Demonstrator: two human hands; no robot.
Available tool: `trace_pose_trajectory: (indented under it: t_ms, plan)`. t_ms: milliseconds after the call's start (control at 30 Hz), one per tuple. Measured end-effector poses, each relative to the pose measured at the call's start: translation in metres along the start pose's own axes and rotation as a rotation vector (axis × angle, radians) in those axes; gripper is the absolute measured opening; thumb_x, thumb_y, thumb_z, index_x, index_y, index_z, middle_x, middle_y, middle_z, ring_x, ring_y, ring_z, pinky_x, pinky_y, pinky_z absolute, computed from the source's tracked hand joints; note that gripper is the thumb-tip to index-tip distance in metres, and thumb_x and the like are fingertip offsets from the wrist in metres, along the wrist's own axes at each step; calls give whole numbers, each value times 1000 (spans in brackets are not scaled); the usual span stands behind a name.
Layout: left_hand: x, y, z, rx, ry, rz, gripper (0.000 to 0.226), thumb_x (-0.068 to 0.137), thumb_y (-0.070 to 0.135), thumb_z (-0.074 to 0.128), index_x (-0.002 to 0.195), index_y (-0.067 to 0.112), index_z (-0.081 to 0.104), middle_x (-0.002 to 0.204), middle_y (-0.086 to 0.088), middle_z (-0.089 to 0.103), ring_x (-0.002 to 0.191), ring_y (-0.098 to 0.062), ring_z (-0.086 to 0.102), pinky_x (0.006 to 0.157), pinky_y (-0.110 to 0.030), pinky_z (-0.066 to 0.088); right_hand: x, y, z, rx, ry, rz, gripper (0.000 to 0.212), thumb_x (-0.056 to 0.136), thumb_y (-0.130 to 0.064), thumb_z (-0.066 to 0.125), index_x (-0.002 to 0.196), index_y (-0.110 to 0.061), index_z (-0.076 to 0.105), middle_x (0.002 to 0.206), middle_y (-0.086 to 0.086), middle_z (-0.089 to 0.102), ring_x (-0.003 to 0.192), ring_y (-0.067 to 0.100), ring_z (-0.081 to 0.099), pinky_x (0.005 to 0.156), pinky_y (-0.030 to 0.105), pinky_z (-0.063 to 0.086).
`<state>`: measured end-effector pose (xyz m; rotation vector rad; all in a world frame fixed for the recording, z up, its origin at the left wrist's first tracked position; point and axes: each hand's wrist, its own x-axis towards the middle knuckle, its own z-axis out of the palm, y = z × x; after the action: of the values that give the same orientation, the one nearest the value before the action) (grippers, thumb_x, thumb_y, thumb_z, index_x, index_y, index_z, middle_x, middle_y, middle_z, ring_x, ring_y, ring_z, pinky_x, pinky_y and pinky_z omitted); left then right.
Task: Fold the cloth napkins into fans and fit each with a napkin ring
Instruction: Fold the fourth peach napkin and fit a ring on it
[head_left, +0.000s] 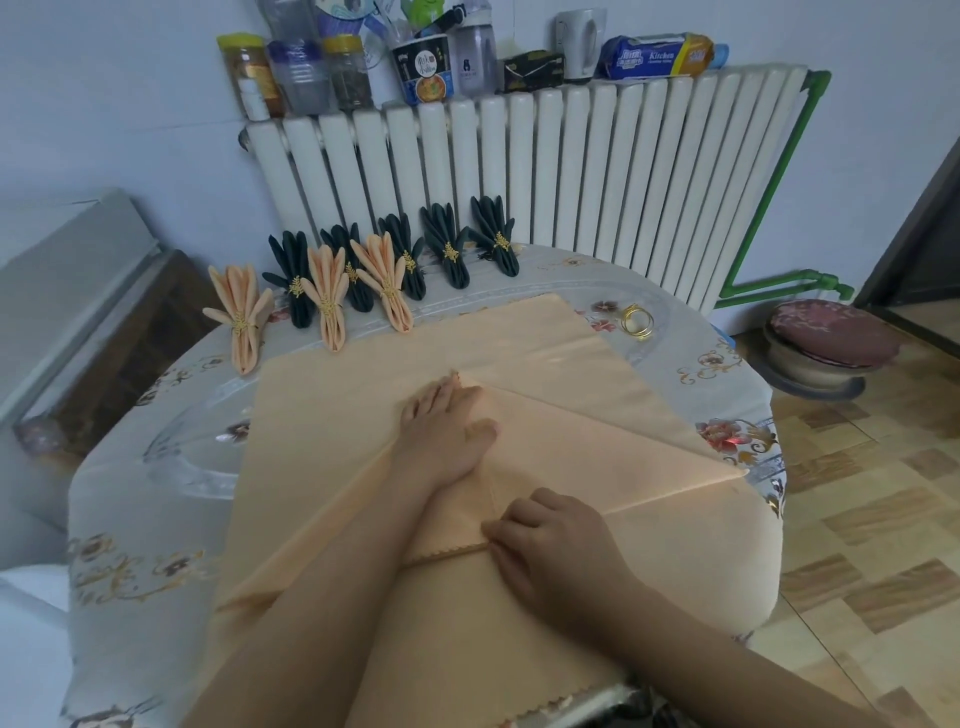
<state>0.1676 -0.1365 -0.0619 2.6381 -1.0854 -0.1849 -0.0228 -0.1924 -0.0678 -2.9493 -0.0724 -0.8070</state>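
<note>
We've got a round table (717, 364) with a patterned cover, a white radiator (597, 171) behind it against the wall. Spread over most of the table: a peach napkin (322, 415), near edge hanging off the table toward us. Its right corner is folded in, the flap's point sitting at the napkin's centre.

Our left hand (449, 431) lies flat on that centre point, fingers straight, pressing the flap tip down. Our right hand (550, 545) sits nearer us, fingers curled, pinching the scalloped edge of a flap.

Far side of table: row of finished fans, five dark green fans (447, 249) along the back, three peach fans (327, 301) in front and left, each with a gold ring. Spare gold napkin rings (638, 321) lie right of the napkin's far corner, just apart from it.
</note>
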Motion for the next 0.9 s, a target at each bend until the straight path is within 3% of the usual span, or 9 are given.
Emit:
trace_pose_trajectory:
  t_ms: [133,200,333,400,500,633,733,833,900]
  plan:
    - [-11,-9,-9,-440,93,63,44,92,19,55,136,16,49,150,0,34,141,-14,24,112,-20,16,3,0,-2,-20,-32,28,25,82,-40,48,71,-27,67,65,-11,58,60,14,54,47,22,43]
    - [-33,-18,-15,-451,52,146,40,89,14,59,128,11,55,141,-1,45,136,-13,34,107,-14,21,6,1,-4,-40,-28,20,25,81,-41,48,68,-26,64,62,-10,57,57,14,54,44,22,41]
    - [-95,-43,-28,-330,-32,321,67,71,76,52,115,28,66,129,22,45,126,10,33,105,-4,16,9,0,-2,-89,29,-18,25,78,-37,49,60,-23,59,57,-8,53,52,16,53,40,21,37]
    - [-123,-56,-33,-335,-49,317,60,68,80,50,106,37,68,128,29,44,125,16,32,104,-2,17,10,0,1,-103,59,-16,24,78,-34,49,59,-21,57,56,-6,53,52,17,53,39,22,36]
    - [-145,-69,-37,-377,12,260,40,62,66,67,92,39,70,121,29,51,119,21,38,98,1,24,10,1,6,-112,73,3,22,78,-31,48,60,-20,55,57,-3,52,52,20,54,39,24,36]
    - [-143,-78,-48,-280,94,250,34,73,42,60,81,13,77,97,21,65,100,19,53,84,4,35,15,-3,4,-88,70,53,23,77,-33,45,62,-20,56,58,-3,53,54,20,56,39,24,37]
    - [-132,-71,-68,-94,-54,328,45,80,44,50,90,10,76,100,1,71,97,-4,59,84,-3,36,16,-8,2,-82,55,74,26,76,-40,44,60,-21,55,58,-5,54,53,19,56,39,22,36]
    - [-117,-62,-89,108,-233,324,27,93,31,55,105,14,71,108,1,69,100,-12,59,89,-21,41,16,-11,2,-104,44,85,34,74,-52,43,57,-24,54,56,-7,53,53,15,56,38,20,33]
    - [-105,-51,-100,184,-324,305,22,94,28,55,101,14,70,100,1,68,93,-14,57,85,-26,42,17,-10,3,-96,54,94,39,75,-56,41,55,-25,54,54,-8,53,52,14,55,37,22,33]
